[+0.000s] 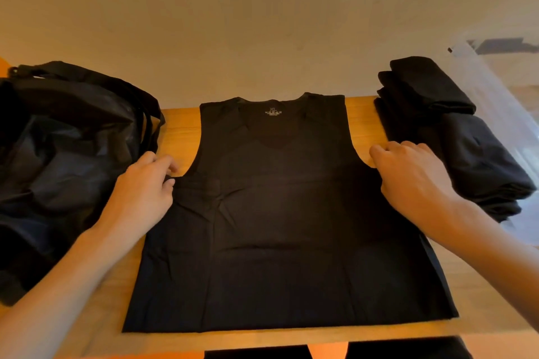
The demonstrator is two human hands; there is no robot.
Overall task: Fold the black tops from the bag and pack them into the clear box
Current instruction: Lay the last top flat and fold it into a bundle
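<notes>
A black sleeveless top (280,227) lies flat on the wooden table (180,125), neck away from me, label showing. My left hand (145,192) pinches its left edge just under the armhole. At the right armhole edge, my right hand (411,181) grips the cloth with curled fingers. The black bag (64,154) slumps at the left, straps loose. A pile of folded black tops (455,137) sits at the right. The clear box (513,90) stands beyond that pile at the far right edge, only partly in view.
A plain wall (262,23) rises behind the table's far edge. The near table edge (262,342) runs along the bottom of the view, with my legs below it. Bare wood shows between the top and the bag.
</notes>
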